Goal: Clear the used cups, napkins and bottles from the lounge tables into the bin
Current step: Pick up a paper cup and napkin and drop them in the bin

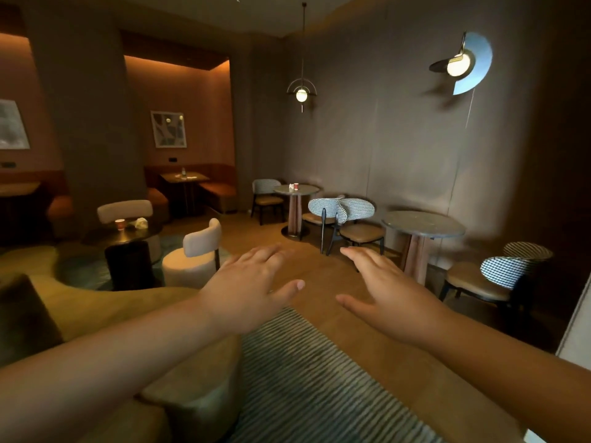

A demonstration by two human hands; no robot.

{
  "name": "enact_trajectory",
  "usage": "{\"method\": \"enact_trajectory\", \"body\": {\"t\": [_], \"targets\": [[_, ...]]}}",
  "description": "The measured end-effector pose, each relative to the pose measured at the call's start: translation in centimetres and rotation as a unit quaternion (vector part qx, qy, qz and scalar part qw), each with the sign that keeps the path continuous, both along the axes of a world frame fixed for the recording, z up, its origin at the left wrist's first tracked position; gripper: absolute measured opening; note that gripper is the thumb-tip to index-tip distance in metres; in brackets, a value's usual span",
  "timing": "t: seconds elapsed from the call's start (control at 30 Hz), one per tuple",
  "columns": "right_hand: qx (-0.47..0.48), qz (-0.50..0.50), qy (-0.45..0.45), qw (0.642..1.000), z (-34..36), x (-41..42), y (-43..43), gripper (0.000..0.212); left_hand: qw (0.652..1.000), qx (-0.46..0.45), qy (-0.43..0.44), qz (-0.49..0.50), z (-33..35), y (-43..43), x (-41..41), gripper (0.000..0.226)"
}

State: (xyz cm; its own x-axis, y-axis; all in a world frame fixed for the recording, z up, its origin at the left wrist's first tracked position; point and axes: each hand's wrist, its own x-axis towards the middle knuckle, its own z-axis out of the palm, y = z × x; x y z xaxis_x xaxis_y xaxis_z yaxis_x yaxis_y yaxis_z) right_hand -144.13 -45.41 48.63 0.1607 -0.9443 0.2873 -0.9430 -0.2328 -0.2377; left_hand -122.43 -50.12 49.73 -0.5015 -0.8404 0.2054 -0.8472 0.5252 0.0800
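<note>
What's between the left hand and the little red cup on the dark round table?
In the head view, a cream chair with a curved back stands between the left hand and the red paper cup on the dark round table.

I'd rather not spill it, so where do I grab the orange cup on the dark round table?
Probably round its side wall at mid-height, coming from the near side. The orange cup stands upright on the dark round table, so a side grip keeps it level; the crumpled napkin lies to its right and a chair stands behind.
</note>
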Motion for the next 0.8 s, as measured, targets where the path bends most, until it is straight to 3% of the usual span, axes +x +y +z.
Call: {"method": "enact_trajectory", "body": {"t": [0.3,0.6,0.7,0.8], "targets": [[-0.025,0.011,0.062,0.998,1.4,-11.5,-19.9,0.077,0.999,-0.021,0.013,0.030,1.2,-18.6,-9.6,0.066],[0.004,0.051,0.017,0.999,-1.7,-14.8,-41.5,0.075,0.998,-0.044,-0.033,0.039,-0.4,-37.1,-12.6,0.063],[0.017,0.052,0.028,0.998,-2.9,-15.2,-49.4,0.075,0.996,-0.054,-0.046,0.044,-1.7,-44.9,-12.8,0.065],[0.016,0.045,0.077,0.996,-3.3,-15.6,-57.9,0.074,0.987,-0.118,-0.102,0.031,-2.8,-52.9,-12.7,0.067]]}}
